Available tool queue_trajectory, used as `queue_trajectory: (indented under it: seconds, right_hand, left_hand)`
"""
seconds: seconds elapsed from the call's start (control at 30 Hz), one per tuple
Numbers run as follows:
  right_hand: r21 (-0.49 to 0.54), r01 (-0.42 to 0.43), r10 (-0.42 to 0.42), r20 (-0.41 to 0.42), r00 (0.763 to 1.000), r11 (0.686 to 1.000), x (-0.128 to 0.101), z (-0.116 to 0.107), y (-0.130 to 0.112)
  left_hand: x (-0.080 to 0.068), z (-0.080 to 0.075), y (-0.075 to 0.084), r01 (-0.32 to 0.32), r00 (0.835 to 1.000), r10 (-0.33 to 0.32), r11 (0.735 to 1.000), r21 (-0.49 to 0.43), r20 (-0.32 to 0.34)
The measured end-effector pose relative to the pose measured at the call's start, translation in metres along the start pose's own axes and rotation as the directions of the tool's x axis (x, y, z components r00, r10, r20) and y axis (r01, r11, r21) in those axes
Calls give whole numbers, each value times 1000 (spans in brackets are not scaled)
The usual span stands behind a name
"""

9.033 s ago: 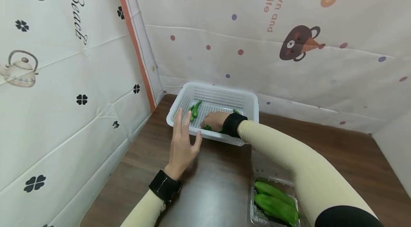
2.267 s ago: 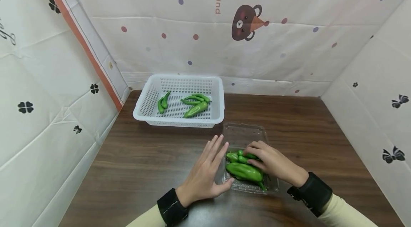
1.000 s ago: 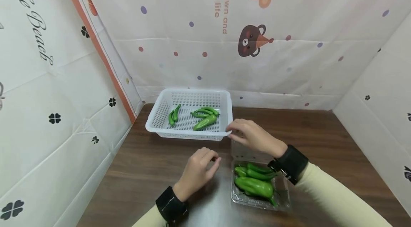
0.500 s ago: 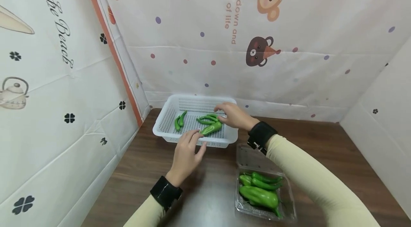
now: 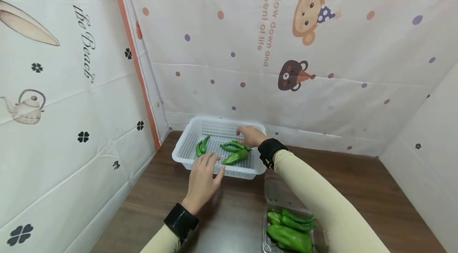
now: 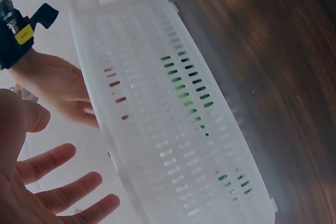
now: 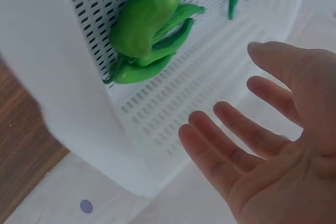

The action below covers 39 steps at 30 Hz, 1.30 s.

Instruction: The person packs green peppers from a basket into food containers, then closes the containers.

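Observation:
Inside the white perforated basket [image 5: 218,125], my right hand [image 5: 251,136] hovers over the right end, fingers spread, holding nothing. Just below it lie a large green pepper [image 5: 236,157] and several slim green chili peppers [image 5: 230,146]; the right wrist view shows the large pepper [image 7: 149,17] resting against the slim ones. Two more chili peppers [image 5: 202,145] sit at the basket's left. My left hand [image 5: 202,181] is in front of the basket's near wall, fingers loosely extended and grasping nothing. In the left wrist view the basket wall [image 6: 157,114] stands beside those fingers [image 6: 58,192].
A clear plastic container [image 5: 265,241] with its lid [image 5: 286,191] folded back stands at the right front, holding several green peppers [image 5: 291,237]. The brown wooden table [image 5: 143,213] is bordered by patterned sheet walls [image 5: 214,38] at the back and sides.
My right hand has left the peppers in the clear container and reached over the basket's right end. My left hand has moved from beside the container to the basket's front.

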State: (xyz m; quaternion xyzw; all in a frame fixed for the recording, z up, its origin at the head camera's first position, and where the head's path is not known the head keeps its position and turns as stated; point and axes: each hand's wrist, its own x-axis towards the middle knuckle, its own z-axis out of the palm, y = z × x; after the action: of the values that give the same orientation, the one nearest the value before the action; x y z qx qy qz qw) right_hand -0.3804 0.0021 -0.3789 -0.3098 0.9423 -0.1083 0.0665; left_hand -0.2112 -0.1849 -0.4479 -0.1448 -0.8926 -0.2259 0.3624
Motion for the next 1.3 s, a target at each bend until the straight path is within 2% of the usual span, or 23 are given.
queue_trajectory:
  seconds: [0.27, 0.53, 0.67, 0.87, 0.97, 1.13, 1.3]
  right_hand:
    - [-78, -63, 70, 98, 993, 995, 25, 10, -2]
    - [-52, -103, 109, 125, 986, 993, 40, 17, -3]
    - [-51, -76, 83, 139, 987, 996, 46, 24, -1]
    - [-62, 32, -20, 187, 982, 998, 51, 28, -2]
    - [-74, 61, -46, 198, 979, 995, 51, 26, -4]
    - [-107, 34, -14, 179, 984, 994, 53, 24, -6]
    - [-127, 4, 14, 145, 989, 992, 57, 35, 5]
  left_hand:
    - [1, -3, -17, 62, 998, -60, 995, 74, -31]
    - [-1, -2, -32, 150, 988, -145, 982, 116, -49]
    - [-1, -1, -38, 174, 985, -170, 976, 128, -40]
    - [3, -2, -44, 189, 982, -189, 973, 132, -8]
    - [6, -2, -46, 188, 982, -189, 973, 137, -7]
    - [6, 1, -47, 217, 975, -220, 967, 131, 14]
    - [1, 3, -44, 239, 969, -246, 963, 125, 38]
